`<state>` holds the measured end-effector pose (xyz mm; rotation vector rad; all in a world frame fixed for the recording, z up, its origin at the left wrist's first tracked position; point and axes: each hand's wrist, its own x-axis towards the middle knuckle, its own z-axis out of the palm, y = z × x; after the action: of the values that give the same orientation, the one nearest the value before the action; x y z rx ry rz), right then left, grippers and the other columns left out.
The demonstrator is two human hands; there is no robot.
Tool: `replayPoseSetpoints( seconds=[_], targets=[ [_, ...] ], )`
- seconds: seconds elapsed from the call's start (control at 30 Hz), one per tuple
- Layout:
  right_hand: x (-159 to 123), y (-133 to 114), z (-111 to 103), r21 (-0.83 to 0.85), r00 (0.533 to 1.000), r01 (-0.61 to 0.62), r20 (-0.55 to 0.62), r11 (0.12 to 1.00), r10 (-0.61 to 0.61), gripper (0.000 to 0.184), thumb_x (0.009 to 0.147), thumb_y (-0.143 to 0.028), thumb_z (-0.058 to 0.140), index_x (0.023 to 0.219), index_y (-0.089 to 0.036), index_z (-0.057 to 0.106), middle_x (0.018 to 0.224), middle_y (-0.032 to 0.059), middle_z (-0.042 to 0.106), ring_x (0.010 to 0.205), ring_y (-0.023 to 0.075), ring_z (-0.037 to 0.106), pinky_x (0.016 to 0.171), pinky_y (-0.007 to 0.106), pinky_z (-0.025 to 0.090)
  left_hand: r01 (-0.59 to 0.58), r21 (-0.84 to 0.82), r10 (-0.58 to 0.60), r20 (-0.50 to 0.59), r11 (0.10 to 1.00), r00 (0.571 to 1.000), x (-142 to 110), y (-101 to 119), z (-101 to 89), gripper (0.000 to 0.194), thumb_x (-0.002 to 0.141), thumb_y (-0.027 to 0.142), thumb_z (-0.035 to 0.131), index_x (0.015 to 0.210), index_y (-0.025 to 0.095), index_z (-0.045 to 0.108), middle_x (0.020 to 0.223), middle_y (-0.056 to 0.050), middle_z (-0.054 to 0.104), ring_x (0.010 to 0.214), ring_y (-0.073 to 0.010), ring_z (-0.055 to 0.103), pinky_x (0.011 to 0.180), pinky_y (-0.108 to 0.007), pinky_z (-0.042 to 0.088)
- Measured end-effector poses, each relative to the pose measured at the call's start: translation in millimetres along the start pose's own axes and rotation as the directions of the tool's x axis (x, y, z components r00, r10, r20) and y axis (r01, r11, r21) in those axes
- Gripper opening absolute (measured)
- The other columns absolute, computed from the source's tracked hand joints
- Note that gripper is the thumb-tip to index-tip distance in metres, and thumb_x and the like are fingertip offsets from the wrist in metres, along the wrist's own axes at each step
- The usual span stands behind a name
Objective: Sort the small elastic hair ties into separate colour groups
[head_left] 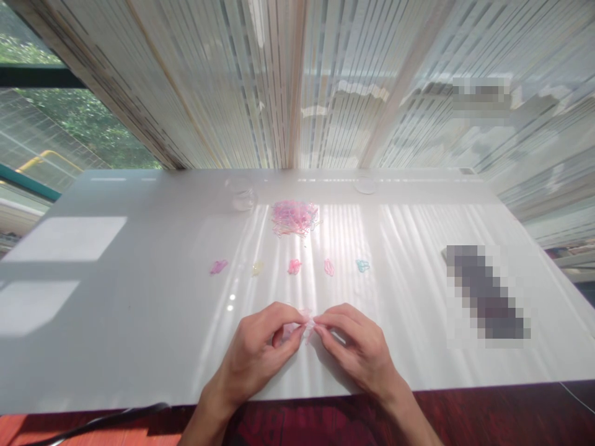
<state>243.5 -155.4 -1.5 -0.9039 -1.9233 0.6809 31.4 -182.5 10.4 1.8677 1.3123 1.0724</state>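
Observation:
My left hand (264,344) and my right hand (356,344) meet near the table's front edge. Thumb and forefinger of each are pinched together, almost touching, on a small pale pink, see-through thing (307,314); my fingers cover part of it, and its kind is unclear. Beyond them lies a row of small looped clusters: purple (218,266), yellow (257,268), bright pink (294,266), light pink (329,266) and blue (362,266). Farther back is a loose pile of thin, mostly pink loops (295,217), too small to tell whether clips or bands.
A clear round container (244,199) stands left of the pile, and a clear round lid (365,185) lies to its right. At the right of the white table (153,347) is a blurred dark, long object (488,294). Striped blinds (223,80) hang behind the table.

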Motion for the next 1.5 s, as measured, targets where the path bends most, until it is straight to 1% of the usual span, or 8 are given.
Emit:
replayPoseSetpoints(
  seconds=[0.47,0.67,0.87,1.1,1.27,1.37,1.43,1.5],
  targets=[
    [0,0,-1,-0.008,1.000,0.021,-0.009,1.000,-0.021,0.011,0.101,-0.016,0.065,0.105,-0.022,0.073,0.087,0.0041,0.076,0.076,0.0161,0.073,0.068,0.025,0.062,-0.025,0.016,0.026,-0.006,1.000,1.000,1,1,0.6,0.009,0.098,0.017,0.068,0.105,0.022,0.072,0.091,-0.002,0.076,0.057,-0.0078,0.056,0.056,-0.019,0.051],
    [0,0,0,-0.002,1.000,0.015,-0.014,1.000,-0.015,0.013,0.100,-0.015,0.065,0.106,-0.022,0.074,0.086,0.0038,0.076,0.076,0.0164,0.073,0.068,0.026,0.062,-0.040,0.033,0.040,0.008,0.999,0.999,0,1,-1.5,0.011,0.098,0.017,0.068,0.105,0.021,0.075,0.094,-0.005,0.080,0.071,-0.0120,0.070,0.061,-0.020,0.055],
    [0,0,0,0.007,1.000,0.000,-0.011,1.000,0.000,0.013,0.099,-0.013,0.066,0.105,-0.022,0.074,0.087,0.0036,0.076,0.077,0.0162,0.073,0.070,0.026,0.062,-0.111,0.074,0.112,-0.017,0.991,0.994,1,2,-4.8,0.010,0.096,0.016,0.071,0.102,0.022,0.077,0.092,-0.002,0.083,0.077,-0.0132,0.077,0.071,-0.020,0.060],
    [0,-1,0,-0.009,1.000,0.002,-0.007,1.000,-0.002,0.012,0.101,-0.016,0.064,0.105,-0.023,0.074,0.086,0.0040,0.076,0.076,0.0172,0.073,0.067,0.027,0.062,-0.116,0.164,0.118,-0.004,0.980,0.993,4,3,-7.3,0.011,0.099,0.017,0.067,0.101,0.022,0.077,0.089,-0.003,0.082,0.076,-0.0154,0.077,0.071,-0.023,0.061],
    [1,-1,-1,-0.018,1.000,0.019,-0.013,1.000,-0.019,0.013,0.101,-0.016,0.064,0.106,-0.023,0.074,0.086,0.0042,0.077,0.074,0.0175,0.074,0.066,0.028,0.063,-0.138,0.200,0.142,-0.008,0.970,0.990,4,2,-7.8,0.009,0.097,0.016,0.069,0.097,0.022,0.075,0.085,0.000,0.081,0.072,-0.0125,0.074,0.068,-0.021,0.056],
    [1,-1,-1,-0.016,1.000,0.011,-0.010,1.000,-0.011,0.014,0.100,-0.014,0.064,0.107,-0.023,0.073,0.087,0.0043,0.077,0.076,0.0176,0.074,0.066,0.028,0.062,-0.074,0.306,0.123,-0.144,0.949,0.982,5,-5,-21.1,0.006,0.096,0.018,0.071,0.096,0.022,0.075,0.084,0.002,0.079,0.060,-0.0098,0.064,0.062,-0.022,0.052],
    [1,-1,-2,-0.013,1.000,0.006,0.002,1.000,-0.006,0.015,0.100,-0.013,0.063,0.107,-0.022,0.073,0.087,0.0043,0.076,0.077,0.0173,0.073,0.067,0.028,0.062,0.057,0.402,0.099,-0.357,0.914,0.929,6,-12,-36.5,0.007,0.096,0.018,0.071,0.092,0.021,0.075,0.084,0.001,0.078,0.057,-0.0093,0.058,0.059,-0.022,0.049],
    [1,-1,-2,-0.015,1.000,0.004,0.013,1.000,-0.003,0.015,0.100,-0.012,0.063,0.106,-0.022,0.072,0.087,0.0039,0.075,0.077,0.0168,0.073,0.068,0.028,0.061,0.180,0.466,0.111,-0.532,0.866,0.840,6,-20,-52.6,0.007,0.095,0.021,0.073,0.088,0.020,0.076,0.085,-0.001,0.076,0.055,-0.0093,0.052,0.056,-0.023,0.046]
  ],
)
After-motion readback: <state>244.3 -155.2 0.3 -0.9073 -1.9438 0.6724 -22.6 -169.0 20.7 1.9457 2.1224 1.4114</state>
